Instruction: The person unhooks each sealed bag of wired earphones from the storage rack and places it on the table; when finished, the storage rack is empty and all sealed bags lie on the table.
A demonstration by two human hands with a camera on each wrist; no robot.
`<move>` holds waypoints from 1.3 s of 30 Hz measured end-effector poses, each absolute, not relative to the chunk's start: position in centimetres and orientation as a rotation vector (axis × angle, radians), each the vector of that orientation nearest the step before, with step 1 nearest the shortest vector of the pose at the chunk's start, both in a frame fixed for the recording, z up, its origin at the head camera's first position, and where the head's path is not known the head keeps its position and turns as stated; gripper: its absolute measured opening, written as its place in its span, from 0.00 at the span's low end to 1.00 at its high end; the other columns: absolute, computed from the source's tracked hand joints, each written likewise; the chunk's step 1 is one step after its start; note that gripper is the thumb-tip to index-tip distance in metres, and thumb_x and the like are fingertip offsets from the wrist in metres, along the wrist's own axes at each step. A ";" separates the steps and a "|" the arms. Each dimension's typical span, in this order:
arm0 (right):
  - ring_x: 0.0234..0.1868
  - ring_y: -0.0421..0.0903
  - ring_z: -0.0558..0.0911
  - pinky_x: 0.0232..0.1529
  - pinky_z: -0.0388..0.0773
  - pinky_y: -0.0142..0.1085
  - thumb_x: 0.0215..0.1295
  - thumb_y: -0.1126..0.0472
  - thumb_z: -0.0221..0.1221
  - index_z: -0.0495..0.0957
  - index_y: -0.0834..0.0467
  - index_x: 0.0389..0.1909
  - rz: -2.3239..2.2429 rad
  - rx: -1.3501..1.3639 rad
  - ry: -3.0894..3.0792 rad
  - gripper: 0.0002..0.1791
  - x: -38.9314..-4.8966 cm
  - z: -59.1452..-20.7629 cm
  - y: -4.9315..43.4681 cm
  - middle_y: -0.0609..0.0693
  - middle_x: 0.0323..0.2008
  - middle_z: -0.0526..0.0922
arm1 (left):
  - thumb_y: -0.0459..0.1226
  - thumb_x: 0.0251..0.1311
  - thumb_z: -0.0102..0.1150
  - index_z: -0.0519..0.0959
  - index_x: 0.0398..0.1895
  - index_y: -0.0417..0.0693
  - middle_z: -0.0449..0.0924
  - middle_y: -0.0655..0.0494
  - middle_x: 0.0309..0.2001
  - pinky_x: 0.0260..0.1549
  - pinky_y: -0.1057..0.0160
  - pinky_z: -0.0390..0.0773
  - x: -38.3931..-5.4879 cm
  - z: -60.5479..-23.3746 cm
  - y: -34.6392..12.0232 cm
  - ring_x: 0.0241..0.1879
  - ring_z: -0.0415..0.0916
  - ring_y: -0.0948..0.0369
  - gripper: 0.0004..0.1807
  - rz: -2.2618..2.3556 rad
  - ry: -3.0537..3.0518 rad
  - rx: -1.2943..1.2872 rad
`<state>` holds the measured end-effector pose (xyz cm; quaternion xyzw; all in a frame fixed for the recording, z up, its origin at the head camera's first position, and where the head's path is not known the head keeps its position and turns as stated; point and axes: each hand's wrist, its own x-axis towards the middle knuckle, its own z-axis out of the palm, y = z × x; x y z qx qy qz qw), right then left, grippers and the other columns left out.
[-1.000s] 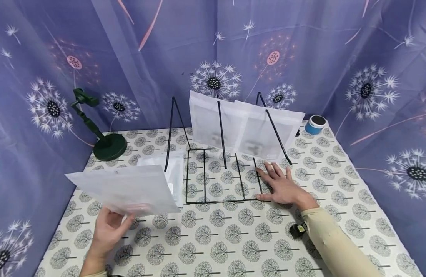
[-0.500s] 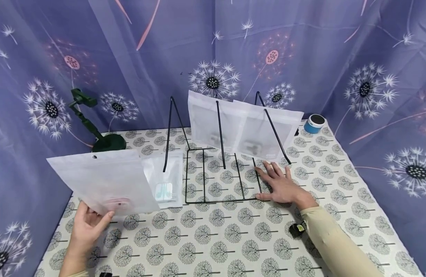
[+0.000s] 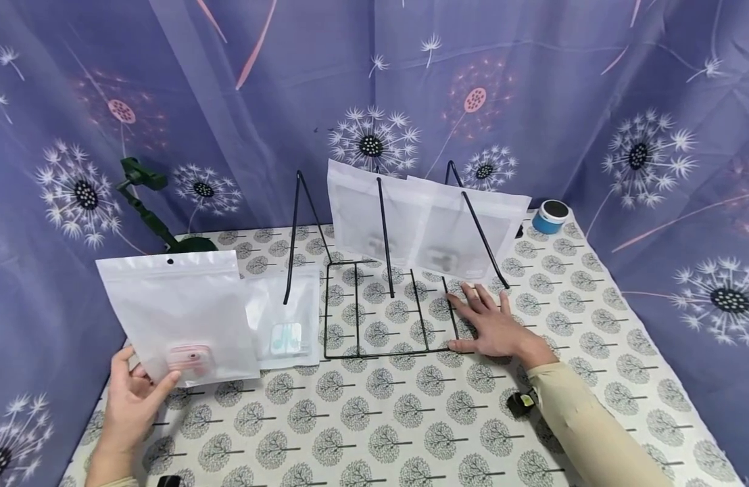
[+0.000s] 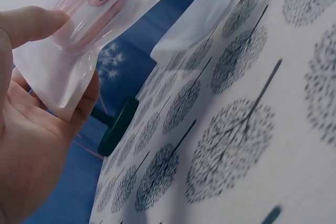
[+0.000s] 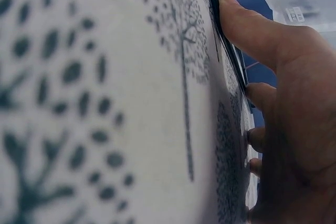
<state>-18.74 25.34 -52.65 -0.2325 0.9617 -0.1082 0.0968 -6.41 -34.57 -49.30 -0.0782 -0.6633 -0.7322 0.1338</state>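
Observation:
My left hand (image 3: 128,399) pinches a white zip pouch (image 3: 180,297) by its lower left corner, thumb in front. Through the pouch's front shows a clear case with pink earphones (image 3: 190,360), seen closer in the left wrist view. Behind its right edge lies a second white pouch (image 3: 289,294) with mint-green earphones (image 3: 286,338) inside. My right hand (image 3: 499,331) rests with spread fingers at the right end of a black wire rack (image 3: 385,237), its thumb at the front bar. Two more white pouches (image 3: 362,206) lean side by side in the rack's back part.
A dark green stand (image 3: 195,243) is at the back left, partly behind the held pouch. At the back right stands a blue and white cylinder (image 3: 549,218). A purple dandelion curtain (image 3: 277,101) encloses the tree-print tablecloth (image 3: 411,419) behind and at the sides.
My left hand has moved left with the pouch and tilted it up, so its front and the pink earphones show. The mint-green earphones have come into view. My right hand stays put.

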 end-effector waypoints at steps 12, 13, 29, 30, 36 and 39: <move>0.76 0.66 0.40 0.66 0.27 0.74 0.54 0.22 0.52 0.46 0.45 0.78 -0.319 -0.684 2.844 0.56 -18.6 -52.5 25.4 0.58 0.78 0.38 | 0.05 0.51 0.40 0.55 0.68 0.39 0.80 0.50 0.53 0.46 0.71 0.82 -6.8 -50.1 -36.7 0.51 0.81 0.63 0.41 -2.150 -1.742 -0.246; 0.76 0.66 0.40 0.66 0.27 0.74 0.54 0.22 0.52 0.46 0.45 0.78 -0.318 -0.684 2.843 0.56 -18.6 -52.5 25.4 0.58 0.78 0.38 | 0.05 0.51 0.40 0.56 0.68 0.40 0.80 0.50 0.53 0.45 0.71 0.82 -6.8 -50.2 -36.8 0.50 0.81 0.63 0.41 -2.155 -1.731 -0.223; 0.76 0.66 0.39 0.66 0.29 0.75 0.54 0.22 0.52 0.46 0.45 0.78 -0.321 -0.690 2.843 0.56 -18.7 -52.4 25.2 0.58 0.78 0.38 | 0.07 0.54 0.40 0.64 0.65 0.38 0.85 0.50 0.48 0.44 0.70 0.82 -6.4 -50.8 -40.3 0.44 0.84 0.61 0.36 -2.257 -1.642 -0.125; 0.76 0.66 0.39 0.66 0.29 0.75 0.54 0.22 0.52 0.46 0.45 0.78 -0.319 -0.689 2.844 0.56 -18.7 -52.4 25.3 0.58 0.78 0.38 | 0.07 0.55 0.40 0.64 0.66 0.38 0.85 0.50 0.47 0.44 0.70 0.82 -6.4 -50.8 -40.5 0.44 0.84 0.61 0.36 -2.254 -1.657 -0.122; 0.76 0.66 0.40 0.67 0.29 0.75 0.54 0.21 0.51 0.46 0.46 0.78 -0.313 -0.688 2.848 0.56 -18.7 -52.6 25.4 0.58 0.78 0.38 | 0.11 0.59 0.42 0.59 0.73 0.48 0.84 0.57 0.50 0.42 0.73 0.83 -6.1 -51.0 -41.9 0.44 0.84 0.65 0.40 -2.321 -1.735 -0.055; 0.76 0.66 0.40 0.67 0.30 0.75 0.54 0.22 0.51 0.46 0.46 0.78 -0.318 -0.694 2.853 0.56 -18.8 -52.8 25.4 0.59 0.78 0.38 | 0.13 0.61 0.43 0.55 0.76 0.52 0.84 0.59 0.50 0.41 0.72 0.83 -5.9 -51.1 -42.4 0.43 0.84 0.65 0.42 -2.357 -1.762 -0.031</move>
